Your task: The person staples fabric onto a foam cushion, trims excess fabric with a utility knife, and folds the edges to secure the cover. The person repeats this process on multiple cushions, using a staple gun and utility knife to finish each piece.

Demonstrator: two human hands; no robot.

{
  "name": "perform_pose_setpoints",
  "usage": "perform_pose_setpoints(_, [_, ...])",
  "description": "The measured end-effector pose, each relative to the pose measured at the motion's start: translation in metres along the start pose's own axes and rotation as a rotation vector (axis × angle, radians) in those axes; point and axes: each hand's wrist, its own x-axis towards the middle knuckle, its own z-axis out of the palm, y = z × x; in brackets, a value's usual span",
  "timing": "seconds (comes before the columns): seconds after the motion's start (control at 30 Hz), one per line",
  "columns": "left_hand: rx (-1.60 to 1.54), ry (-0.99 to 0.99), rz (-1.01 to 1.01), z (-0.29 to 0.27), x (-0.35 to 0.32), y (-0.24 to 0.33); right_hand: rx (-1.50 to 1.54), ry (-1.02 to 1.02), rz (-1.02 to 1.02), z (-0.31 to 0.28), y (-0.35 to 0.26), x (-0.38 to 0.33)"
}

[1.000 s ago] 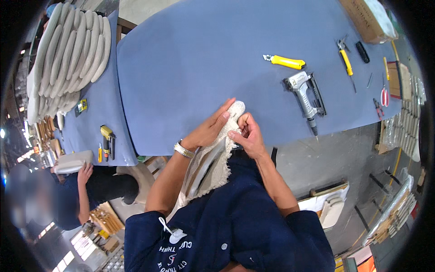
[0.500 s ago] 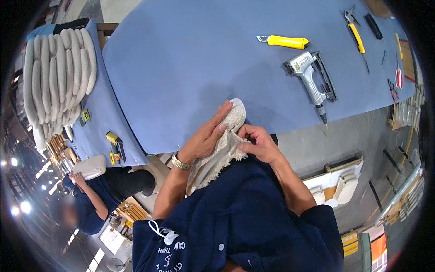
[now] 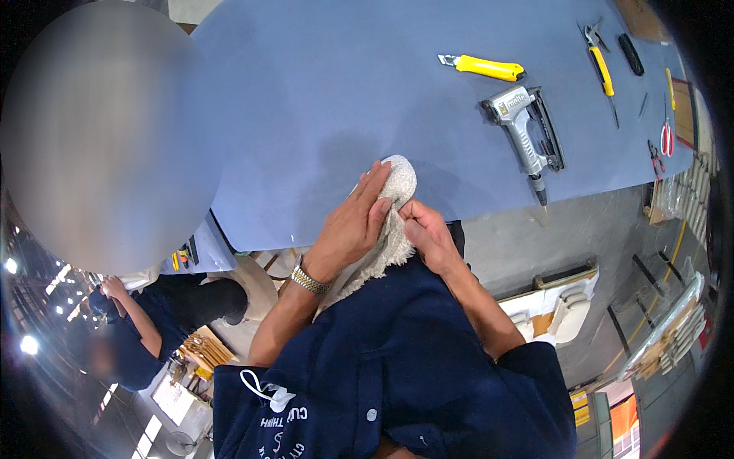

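Observation:
A long, rounded pad covered in light beige woven fabric [image 3: 402,180] points away from me, its far end over the near edge of the blue table. Its near part runs down against my shirt, with a frayed fabric edge [image 3: 380,264] hanging along the right side. My left hand [image 3: 350,233] grips the pad, the fingers lying along its left and top and the thumb pressed on it. With bent fingers, my right hand [image 3: 430,237] pinches the loose fabric at the pad's right side. The fingertips are partly hidden in the folds.
On the blue table [image 3: 306,92] lie a yellow utility knife [image 3: 489,69], a silver staple gun [image 3: 524,130], yellow-handled pliers [image 3: 602,70], red-handled scissors [image 3: 667,140] and small cutters [image 3: 655,159]. A co-worker [image 3: 145,329] is at the left. A blurred patch covers the upper left.
My left hand has slid forward over the pad, covering more of it. My right hand has drawn closer in, its fingers curled tighter on the fabric. The view has shifted slightly.

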Motion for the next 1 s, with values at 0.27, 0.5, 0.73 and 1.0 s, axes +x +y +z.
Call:
perform_pose_setpoints(0.27, [0.036,0.032,-0.007,0.005,-0.003,0.003,-0.286,0.112,0.003,0.005,0.009,-0.002])
perform_pose_setpoints(0.5, [-0.050,-0.047,0.166,0.005,-0.002,-0.014,-0.104,-0.011,0.035,-0.013,0.025,-0.008])
perform_pose_setpoints(0.73, [0.025,-0.106,0.116,0.003,-0.003,-0.010,-0.076,-0.103,0.071,-0.032,0.030,-0.007])
perform_pose_setpoints(1.0, [0.194,-0.023,-0.012,0.020,-0.009,0.006,-0.815,-0.143,-0.039,-0.059,-0.003,-0.001])
